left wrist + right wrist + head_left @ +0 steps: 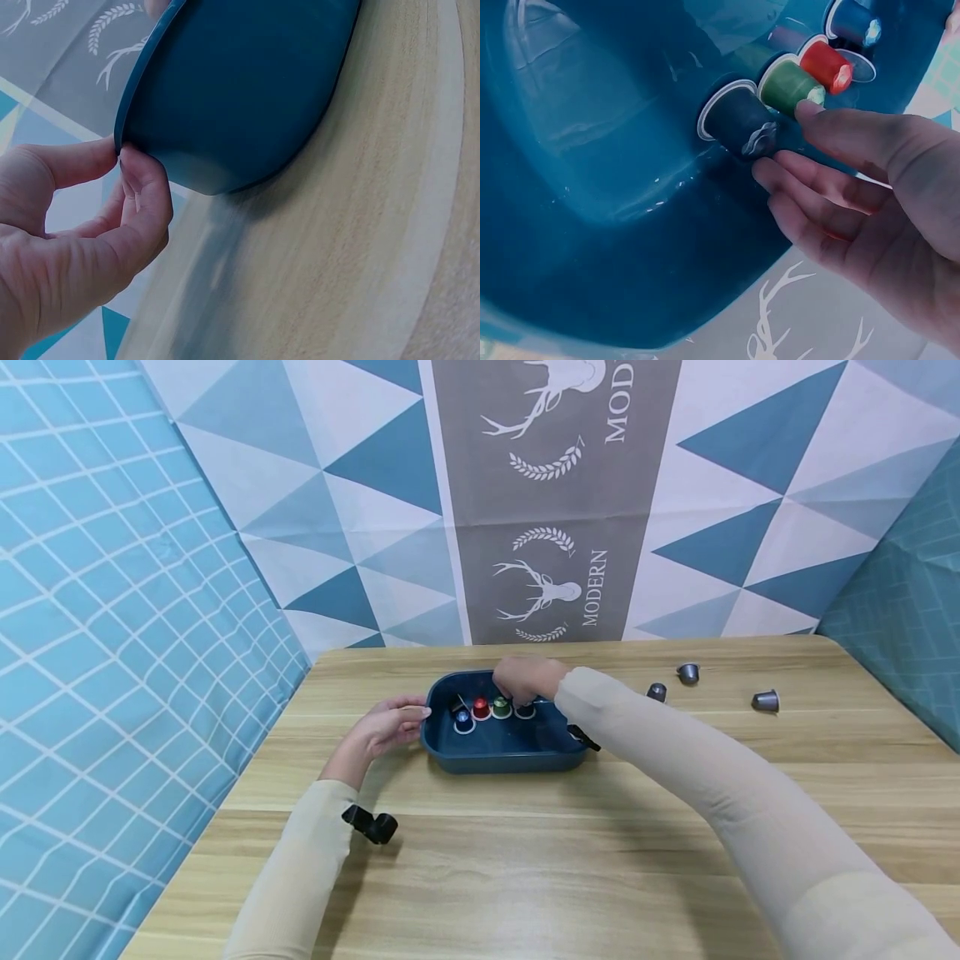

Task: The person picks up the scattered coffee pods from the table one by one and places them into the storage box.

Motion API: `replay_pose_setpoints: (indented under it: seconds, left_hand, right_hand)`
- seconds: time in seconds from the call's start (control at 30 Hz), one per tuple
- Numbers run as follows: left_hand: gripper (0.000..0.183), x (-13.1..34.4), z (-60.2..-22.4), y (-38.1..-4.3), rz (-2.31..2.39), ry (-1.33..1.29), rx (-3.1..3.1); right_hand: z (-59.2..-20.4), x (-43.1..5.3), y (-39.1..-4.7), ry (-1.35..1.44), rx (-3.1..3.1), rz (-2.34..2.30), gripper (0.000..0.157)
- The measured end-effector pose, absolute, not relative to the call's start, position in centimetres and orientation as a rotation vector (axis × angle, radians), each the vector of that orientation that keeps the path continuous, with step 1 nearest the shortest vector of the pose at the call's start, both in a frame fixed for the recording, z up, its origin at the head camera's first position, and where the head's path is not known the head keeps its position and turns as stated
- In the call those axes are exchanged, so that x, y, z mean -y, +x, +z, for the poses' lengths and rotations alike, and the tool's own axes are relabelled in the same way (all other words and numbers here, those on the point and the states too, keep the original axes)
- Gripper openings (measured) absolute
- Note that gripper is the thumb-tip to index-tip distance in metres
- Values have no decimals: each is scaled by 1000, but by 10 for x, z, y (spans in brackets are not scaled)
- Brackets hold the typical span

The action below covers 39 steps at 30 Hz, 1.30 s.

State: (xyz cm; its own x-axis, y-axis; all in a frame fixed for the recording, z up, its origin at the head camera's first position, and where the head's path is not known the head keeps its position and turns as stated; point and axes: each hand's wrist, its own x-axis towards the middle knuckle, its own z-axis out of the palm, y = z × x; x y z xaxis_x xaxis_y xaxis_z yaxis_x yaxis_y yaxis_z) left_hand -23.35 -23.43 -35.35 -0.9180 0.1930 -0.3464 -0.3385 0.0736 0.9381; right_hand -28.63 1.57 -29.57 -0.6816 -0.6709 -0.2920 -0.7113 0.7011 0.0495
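Note:
A dark blue tray (510, 763) with rounded corners stands on the table. My left hand (392, 725) pinches its left rim between thumb and fingers, as the left wrist view shows. Inside the tray, coffee capsules stand in a row on their wide rims: blue (853, 22), red (826, 64), green (791, 85) and black (739, 118). Over the far side of the tray is my right hand (877, 187), its fingers loosely bent. Its thumb tip overlaps the green capsule's narrow end, while the fingertips are right beside the black capsule. A space shows between thumb and fingers.
Several grey coffee capsules lie right of the tray: one near the right sleeve (657, 692), another capsule (687, 673) farther back, and a tipped capsule (766, 701) farther right. Patterned cloth (375, 485) hangs behind the wooden table (480, 860); blue checked cloth (112, 610) borders its left.

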Motion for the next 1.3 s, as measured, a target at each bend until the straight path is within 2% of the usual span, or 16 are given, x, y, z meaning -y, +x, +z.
replay_pose_setpoints:
  seconds: [0.3, 0.43, 0.77, 1.3]
  left_hand:
    - [34, 234, -353, -233, 1886, -127, -1988]
    - [35, 234, -353, -234, 1893, -114, -1981]
    - [35, 233, -349, -232, 1883, -136, -1994]
    - [34, 234, -350, -232, 1868, -144, -2019]
  right_hand:
    - [-289, -26, -283, -1095, -2671, 143, 7]
    - [-288, -35, -282, -1129, -2675, 141, 17]
    - [-287, -68, -285, -1130, -2665, 43, 25]
    - [-284, -115, -275, -1187, -2733, -218, 21]
